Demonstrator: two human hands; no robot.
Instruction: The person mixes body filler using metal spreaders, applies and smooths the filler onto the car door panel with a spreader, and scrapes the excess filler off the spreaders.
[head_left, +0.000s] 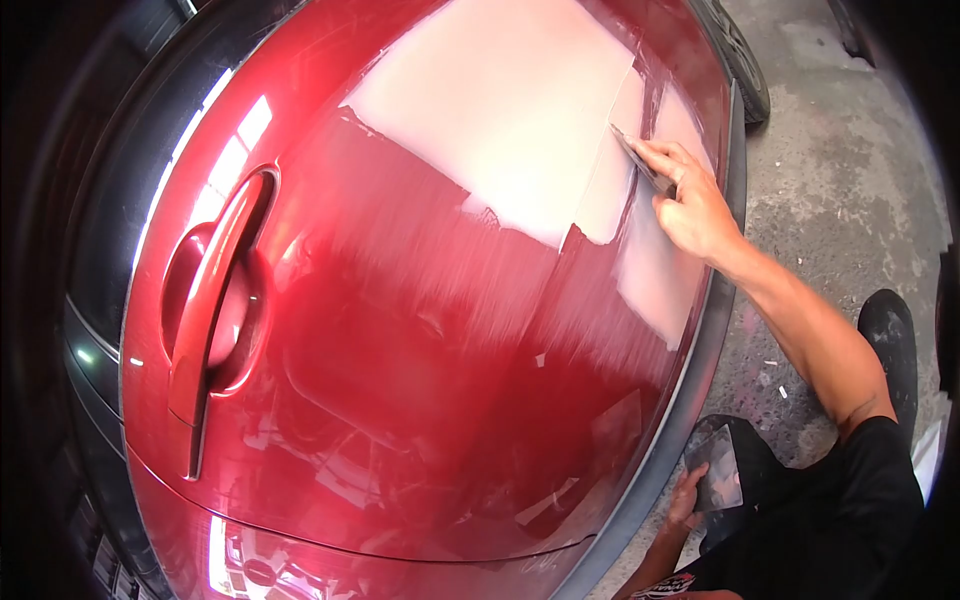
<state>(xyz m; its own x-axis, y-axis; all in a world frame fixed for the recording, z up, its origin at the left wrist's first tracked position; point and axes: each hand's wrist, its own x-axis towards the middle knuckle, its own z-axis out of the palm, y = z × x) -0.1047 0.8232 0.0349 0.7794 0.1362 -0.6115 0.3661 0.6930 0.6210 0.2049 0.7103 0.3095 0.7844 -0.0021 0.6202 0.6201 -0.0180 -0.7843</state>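
Observation:
My right hand (692, 200) is closed on a thin, flat spreader (636, 157), its fingers stretched along the blade. The spreader's edge touches a pale pinkish-white layer of filler (500, 110) on the red car door (420, 400). A narrower strip of the same filler (655, 275) lies below the body crease, near my right wrist. Low beside my dark clothing, my left hand (687, 497) grips the edge of a flat, greyish mixing plate (718, 468) with a pale smear on it. Part of the left hand is hidden by the plate.
A red door handle (225, 300) stands out from the glossy part of the door. Dull, scuffed paint surrounds the filler. A dark sill trim (640, 490) runs along the door's lower edge. A tyre (745, 65) and a stained concrete floor (830, 170) lie beyond it. My dark shoe (888, 335) rests on the floor.

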